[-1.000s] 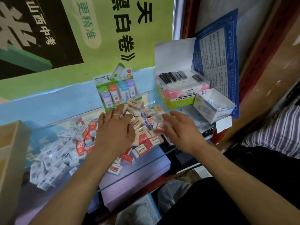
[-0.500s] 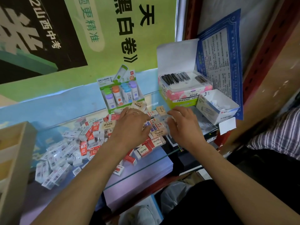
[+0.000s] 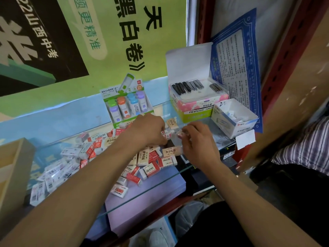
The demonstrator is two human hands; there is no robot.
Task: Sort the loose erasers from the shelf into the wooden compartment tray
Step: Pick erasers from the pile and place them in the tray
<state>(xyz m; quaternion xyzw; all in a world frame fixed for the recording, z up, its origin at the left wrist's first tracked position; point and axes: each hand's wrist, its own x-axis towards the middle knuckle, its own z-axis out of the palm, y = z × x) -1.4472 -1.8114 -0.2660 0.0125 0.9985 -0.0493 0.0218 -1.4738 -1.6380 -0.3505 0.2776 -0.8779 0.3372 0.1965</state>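
A heap of loose erasers (image 3: 99,154) lies scattered over the glass shelf (image 3: 153,188), small flat blocks pointing every which way, none lined up with another. Those at the left end are mostly white-sleeved, the middle ones red and white, and toward the right lie several beige ones; one beige eraser (image 3: 172,151) rests flat with its long axis running left to right, just beside the right hand.

The left hand (image 3: 148,129) is knuckles-up over the far side of the heap, fingers curled down among the erasers (whether its grip is closed on any of them I cannot tell, since the fingertips are hidden). The right hand (image 3: 199,139) pinches a small pale eraser (image 3: 180,134) between thumb and fingers, raised slightly off the glass, its long axis roughly across the shelf.

The wooden compartment tray (image 3: 12,168) stands at the far left edge, only partly in view, well apart from both hands; its contents cannot be made out.

Behind the heap stands a green display box (image 3: 130,120) holding upright tubes with green, orange, blue and purple caps. To its right an open-lidded box (image 3: 195,107) holds a row of dark and metallic clippers lying side by side, and beside that a small white carton (image 3: 236,125) holds a few pale items.
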